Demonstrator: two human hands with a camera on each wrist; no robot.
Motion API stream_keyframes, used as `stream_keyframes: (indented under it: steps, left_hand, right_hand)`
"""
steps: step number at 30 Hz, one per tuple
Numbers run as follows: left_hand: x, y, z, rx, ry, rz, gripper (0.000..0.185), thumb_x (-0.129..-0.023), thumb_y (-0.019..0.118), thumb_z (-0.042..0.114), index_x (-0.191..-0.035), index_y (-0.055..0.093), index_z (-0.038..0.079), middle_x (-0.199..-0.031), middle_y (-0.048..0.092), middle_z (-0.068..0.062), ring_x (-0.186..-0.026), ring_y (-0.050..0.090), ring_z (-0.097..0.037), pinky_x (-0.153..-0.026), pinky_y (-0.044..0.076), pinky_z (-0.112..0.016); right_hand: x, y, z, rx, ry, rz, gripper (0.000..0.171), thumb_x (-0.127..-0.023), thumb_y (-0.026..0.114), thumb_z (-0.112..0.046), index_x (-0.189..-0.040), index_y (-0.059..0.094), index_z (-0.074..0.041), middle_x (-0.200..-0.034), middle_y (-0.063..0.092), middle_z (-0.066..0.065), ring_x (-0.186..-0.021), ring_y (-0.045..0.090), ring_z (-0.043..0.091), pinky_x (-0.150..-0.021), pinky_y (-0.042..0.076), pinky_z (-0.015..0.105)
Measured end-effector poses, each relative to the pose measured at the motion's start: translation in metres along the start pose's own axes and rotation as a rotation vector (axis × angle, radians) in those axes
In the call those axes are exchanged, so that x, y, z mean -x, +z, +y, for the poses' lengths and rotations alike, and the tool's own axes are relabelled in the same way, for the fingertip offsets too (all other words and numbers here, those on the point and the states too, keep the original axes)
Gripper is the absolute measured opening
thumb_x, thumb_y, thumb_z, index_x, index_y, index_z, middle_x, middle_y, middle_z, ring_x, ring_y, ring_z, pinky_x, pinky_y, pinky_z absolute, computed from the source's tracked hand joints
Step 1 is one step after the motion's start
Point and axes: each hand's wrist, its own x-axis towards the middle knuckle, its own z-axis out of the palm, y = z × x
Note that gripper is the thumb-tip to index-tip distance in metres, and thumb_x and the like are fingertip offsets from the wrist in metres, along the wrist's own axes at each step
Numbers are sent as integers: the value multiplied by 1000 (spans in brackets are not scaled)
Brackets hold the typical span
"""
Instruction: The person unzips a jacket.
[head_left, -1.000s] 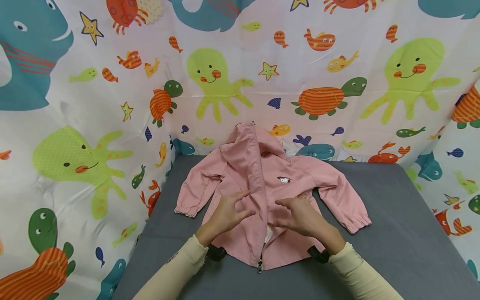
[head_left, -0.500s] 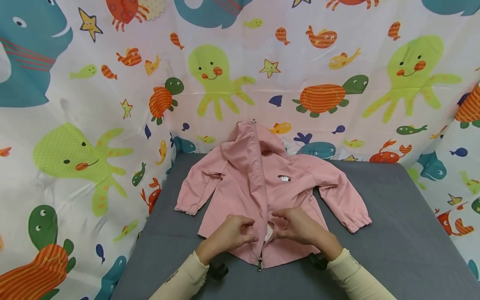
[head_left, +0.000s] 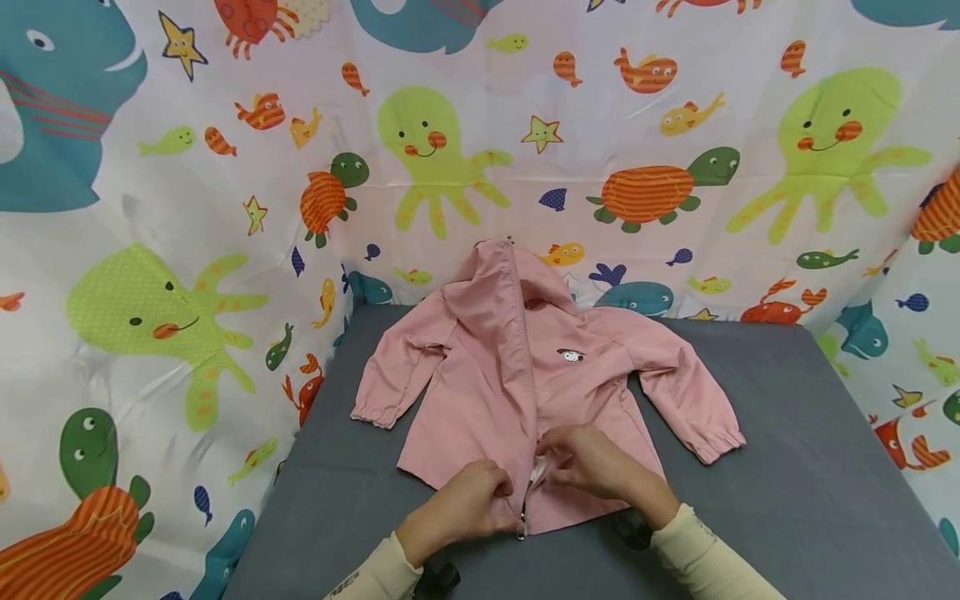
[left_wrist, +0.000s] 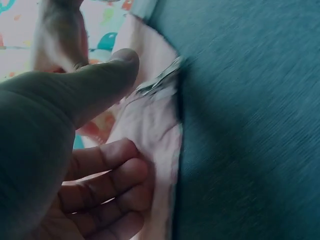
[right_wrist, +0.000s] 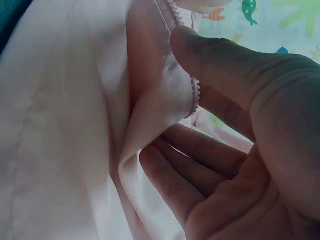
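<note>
A pink hooded child's jacket (head_left: 480, 417) lies front side up, hood toward the patterned backdrop. A zipper pull (head_left: 522, 525) hangs at the bottom of its front opening. My right hand (head_left: 592, 467) pinches the toothed zipper edge (right_wrist: 192, 97) of the jacket's right-side panel, thumb in front and fingers behind, lifting the cloth into a fold. Pale lining shows in the gap. The left hand (head_left: 468, 504) is at the hem beside the zipper pull. In the left wrist view its thumb and bent fingers (left_wrist: 132, 172) stand apart over the pink cloth.
The jacket lies on a grey table surface (head_left: 772, 500). A white curtain (head_left: 480, 67) printed with sea animals stands behind and at both sides. Both jacket sleeves (head_left: 682, 392) spread outward. Dark wrist mounts sit under the forearms.
Both hands have come down toward the hem and closer to the front opening. The right hand has taken hold of the zipper edge; the left has reached the hem near the zipper pull.
</note>
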Motion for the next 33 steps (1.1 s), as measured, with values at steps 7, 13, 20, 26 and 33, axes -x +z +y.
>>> stream_keyframes:
  steps: [7, 13, 20, 26, 33]
  left_hand:
    - [3, 11, 7, -157, 15, 2, 47, -80, 95, 56, -93, 69, 19, -86, 60, 10, -82, 54, -5, -77, 48, -24]
    - [6, 23, 10, -325, 27, 29, 49, -80, 92, 62, -96, 70, 21, -88, 59, 9, -84, 57, -10, -74, 45, -25]
    - [8, 28, 10, -375, 87, 112, 32, -88, 90, 48, -96, 73, 21, -89, 63, 8, -85, 59, -10, -72, 45, -25]
    - [8, 30, 8, -304, 86, 144, 15, -96, 84, 33, -100, 77, 20, -88, 68, 8, -82, 62, -10, -73, 49, -27]
    - [3, 24, 7, -312, 112, 112, 9, -98, 82, 26, -94, 76, 20, -82, 67, 9, -78, 62, -8, -75, 52, -27]
  right_hand:
    - [0, 7, 2, 18, -32, 9, 11, -91, 83, -4, -98, 82, -13, -104, 78, 1, -84, 68, 17, -78, 55, 28]
    - [0, 10, 1, 48, -37, 30, 6, -93, 84, -8, -94, 82, -14, -106, 79, 2, -84, 67, 14, -78, 55, 30]
    - [-2, 9, -2, 44, -23, 67, 11, -95, 82, -9, -89, 77, -16, -79, 65, -10, -70, 51, 2, -68, 43, 23]
    - [-2, 3, -2, 17, 30, 65, 15, -101, 77, -12, -87, 72, -14, -69, 52, -11, -65, 46, -1, -64, 41, 23]
    - [-6, -15, -4, 5, 14, 29, 17, -104, 72, -11, -88, 70, -11, -72, 53, -10, -66, 47, -1, -64, 42, 23]
